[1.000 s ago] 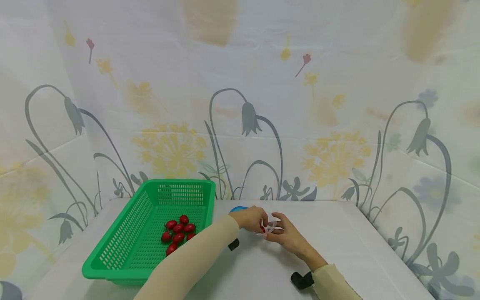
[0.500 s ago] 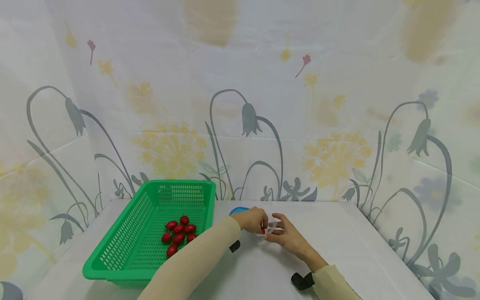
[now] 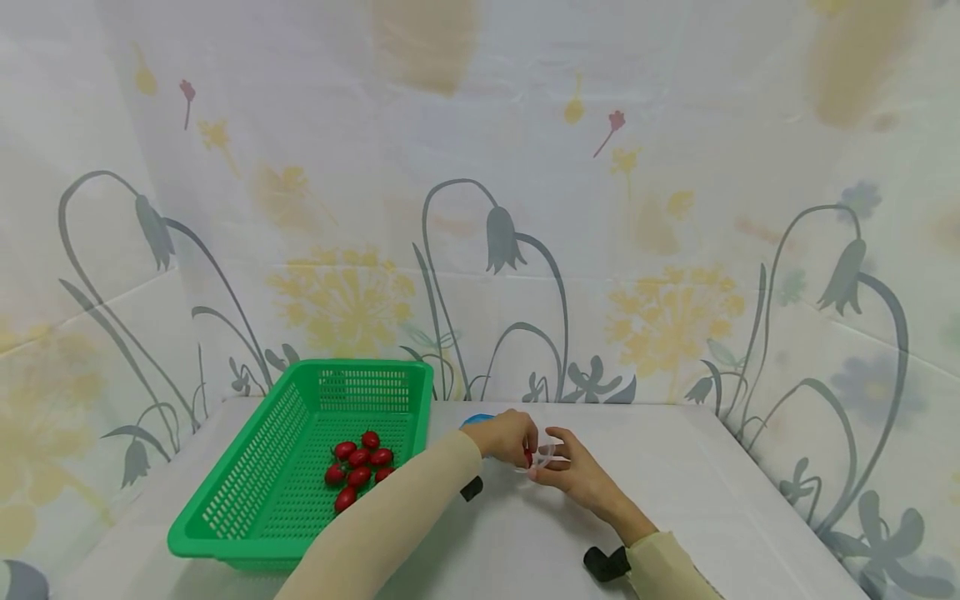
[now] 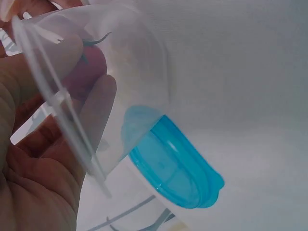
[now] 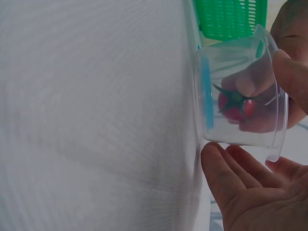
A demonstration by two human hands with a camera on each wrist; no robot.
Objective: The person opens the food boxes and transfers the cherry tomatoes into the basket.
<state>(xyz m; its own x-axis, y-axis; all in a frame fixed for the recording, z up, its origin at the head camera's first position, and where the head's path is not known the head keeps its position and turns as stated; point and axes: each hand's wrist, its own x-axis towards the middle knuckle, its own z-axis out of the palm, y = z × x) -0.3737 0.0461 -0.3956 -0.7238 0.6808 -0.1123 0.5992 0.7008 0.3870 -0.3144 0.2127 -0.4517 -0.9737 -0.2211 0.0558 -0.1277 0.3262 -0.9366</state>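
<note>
My left hand [image 3: 507,437] reaches into a clear plastic container [image 5: 240,53] and pinches a red tomato [image 5: 231,107] with a green stem between thumb and fingers. The tomato [image 4: 91,67] shows through the container's wall in the left wrist view. My right hand [image 3: 579,473] holds the container from the right side, its thumb at the rim and its fingers along the wall. The container stands upright on the white table. Behind the left hand lies a blue plastic lid [image 4: 171,163], partly covered by that hand in the head view.
A green plastic basket [image 3: 255,546] stands on the left of the white table [image 3: 750,500], with several red tomatoes [image 3: 359,457] in it. The left sleeve [image 3: 390,517] crosses in front of its right side. A flower-printed curtain [image 3: 675,208] hangs behind the table.
</note>
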